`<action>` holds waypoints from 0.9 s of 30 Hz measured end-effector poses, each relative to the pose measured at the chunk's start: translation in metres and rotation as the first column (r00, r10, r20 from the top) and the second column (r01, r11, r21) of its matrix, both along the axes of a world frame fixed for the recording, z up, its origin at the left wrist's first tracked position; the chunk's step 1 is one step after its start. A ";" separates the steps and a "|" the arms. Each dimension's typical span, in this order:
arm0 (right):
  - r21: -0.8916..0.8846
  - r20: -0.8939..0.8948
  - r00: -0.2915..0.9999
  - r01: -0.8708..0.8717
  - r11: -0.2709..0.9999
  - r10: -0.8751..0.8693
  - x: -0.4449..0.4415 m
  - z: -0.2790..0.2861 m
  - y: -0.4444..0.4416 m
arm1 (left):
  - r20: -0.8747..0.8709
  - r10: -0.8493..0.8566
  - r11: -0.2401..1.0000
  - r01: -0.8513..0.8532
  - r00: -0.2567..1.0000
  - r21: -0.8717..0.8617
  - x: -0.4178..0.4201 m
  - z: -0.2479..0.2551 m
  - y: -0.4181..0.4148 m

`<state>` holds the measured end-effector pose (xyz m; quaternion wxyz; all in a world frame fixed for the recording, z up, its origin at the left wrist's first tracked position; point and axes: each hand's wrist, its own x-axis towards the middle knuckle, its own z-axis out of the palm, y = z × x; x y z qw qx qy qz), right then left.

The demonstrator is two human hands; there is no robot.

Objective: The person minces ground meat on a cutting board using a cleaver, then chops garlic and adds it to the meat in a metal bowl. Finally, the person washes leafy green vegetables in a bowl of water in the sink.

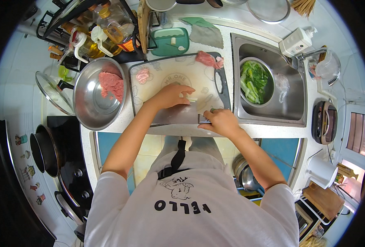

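Observation:
My right hand (pixel 222 121) grips the handle of a wide metal cleaver (pixel 174 115), whose blade lies flat along the near edge of the cutting board (pixel 157 66). Above the blade, my left hand (pixel 173 95) is bent over the board, with its thumb and fingers at a small pale, whitish-green piece (pixel 191 99); whether they pinch it is not clear. A lump of pink meat (pixel 142 75) rests at the board's upper left, and a larger piece of raw meat (pixel 207 59) at its upper right corner. Ground meat (pixel 112 85) sits in the steel bowl (pixel 100 111) left of the board.
Leafy greens (pixel 253 81) fill a metal bowl in the steel sink (pixel 270 119) at the right. Behind the board lie a green lid (pixel 170 40) and a grey-green cloth (pixel 205 34). Oil bottles (pixel 108 26) stand at the back left, above a glass lid (pixel 54 92) and a black stove (pixel 68 148).

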<state>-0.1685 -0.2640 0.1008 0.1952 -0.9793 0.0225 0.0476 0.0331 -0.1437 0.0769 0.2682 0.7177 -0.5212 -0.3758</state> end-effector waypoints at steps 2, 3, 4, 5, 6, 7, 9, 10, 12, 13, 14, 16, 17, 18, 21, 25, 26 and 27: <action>0.000 -0.009 1.000 -0.015 1.000 0.015 0.002 0.002 0.004 | -0.222 0.034 0.999 -0.027 0.974 0.037 -0.001 -0.006 -0.003; 0.001 -0.009 1.000 -0.013 1.000 0.013 0.003 0.002 0.005 | -0.212 0.040 0.999 -0.033 0.976 0.038 -0.002 -0.007 -0.004; 0.001 -0.009 1.000 -0.012 1.000 0.012 0.003 0.002 0.005 | -0.202 0.045 0.999 -0.038 0.978 0.039 -0.003 -0.009 -0.004; -0.004 0.005 1.000 -0.002 1.000 0.002 0.001 0.000 0.006 | -0.192 0.050 0.998 -0.043 0.980 0.040 -0.004 -0.010 -0.005; -0.010 0.022 1.000 0.008 1.000 -0.008 -0.001 -0.003 0.006 | -0.187 0.084 0.995 -0.072 0.979 0.069 -0.003 -0.009 -0.006; -0.016 0.038 0.999 0.019 1.000 -0.019 -0.003 -0.006 0.006 | -0.181 0.116 0.990 -0.099 0.977 0.098 -0.002 -0.008 -0.008; -0.011 0.061 0.997 0.042 0.999 -0.041 -0.008 -0.008 0.007 | -0.155 0.119 0.991 -0.109 0.981 0.074 0.002 -0.013 -0.009; -0.010 0.072 0.996 0.048 0.999 -0.048 -0.011 -0.009 0.008 | -0.135 0.095 0.995 -0.093 0.986 0.020 0.006 -0.022 -0.008; 0.019 0.051 0.995 0.086 0.996 -0.087 -0.021 -0.011 0.012 | -0.091 0.046 0.998 -0.050 0.995 -0.039 0.015 -0.034 -0.011; 0.033 0.039 0.994 0.106 0.994 -0.107 -0.027 -0.013 0.013 | -0.066 0.022 0.999 -0.025 0.998 -0.044 0.019 -0.037 -0.015; 0.026 0.030 0.992 0.126 0.992 -0.127 -0.032 -0.014 0.015 | -0.042 -0.003 0.999 0.001 0.999 -0.048 0.023 -0.039 -0.019; 0.076 0.010 0.985 0.172 0.982 -0.174 -0.047 -0.021 0.019 | 0.153 -0.112 0.989 0.124 0.982 -0.075 0.029 -0.045 -0.023; 0.100 0.000 0.981 0.195 0.976 -0.196 -0.054 -0.022 0.020 | 0.249 -0.161 0.979 0.186 0.955 -0.079 0.032 -0.048 -0.024; 0.095 -0.055 0.975 0.220 0.971 -0.216 -0.059 -0.020 0.021 | 0.290 -0.202 0.966 0.239 0.935 -0.100 0.034 -0.051 -0.025; 0.148 -0.121 0.941 0.331 0.932 -0.315 -0.075 -0.019 0.028 | 0.368 -0.255 0.931 0.329 0.894 -0.156 0.040 -0.059 -0.024; 0.196 -0.089 0.884 0.467 0.862 -0.459 -0.092 -0.017 0.034 | 0.298 -0.114 0.968 0.174 0.948 -0.183 0.057 -0.058 -0.017; 0.223 -0.062 0.871 0.488 0.844 -0.488 -0.095 -0.014 0.035 | 0.270 -0.061 0.979 0.110 0.961 -0.170 0.065 -0.056 -0.013; 0.244 -0.074 0.854 0.516 0.821 -0.515 -0.100 -0.014 0.035 | 0.287 -0.091 0.981 0.136 0.954 -0.141 0.072 -0.057 -0.008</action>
